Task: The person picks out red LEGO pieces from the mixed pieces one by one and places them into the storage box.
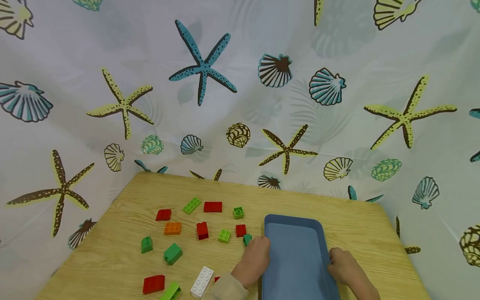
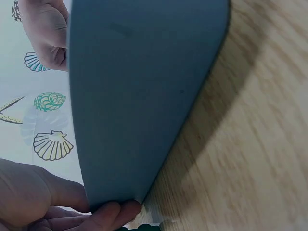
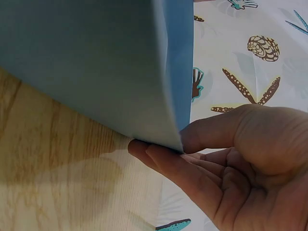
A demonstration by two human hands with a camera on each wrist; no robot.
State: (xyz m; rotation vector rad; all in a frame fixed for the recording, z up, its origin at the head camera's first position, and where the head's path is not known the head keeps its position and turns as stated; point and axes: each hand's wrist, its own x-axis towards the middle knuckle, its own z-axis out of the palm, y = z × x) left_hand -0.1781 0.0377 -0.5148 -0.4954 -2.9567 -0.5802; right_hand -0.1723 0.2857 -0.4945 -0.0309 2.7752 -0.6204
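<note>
A shallow blue tray (image 1: pixel 296 258) lies lengthwise on the right half of the table, with nothing inside. My left hand (image 1: pixel 255 259) grips its left side, fingers curled at the edge; in the left wrist view that hand (image 2: pixel 72 207) pinches the tray wall (image 2: pixel 139 106). On the opposite side my right hand (image 1: pixel 343 264) holds the rim. The right wrist view has its thumb inside the wall and the fingers (image 3: pixel 168 161) against the outside and underneath. Just beyond my left hand sits a teal brick (image 1: pixel 247 239), partly covered by it.
Left of the tray, several loose bricks are scattered: an orange brick (image 1: pixel 173 228), a green brick (image 1: pixel 173 253), a white brick (image 1: pixel 202 281), a red brick (image 1: pixel 153 284) and others. A patterned curtain (image 1: pixel 240 104) hangs behind and around the wooden table (image 1: pixel 105 258).
</note>
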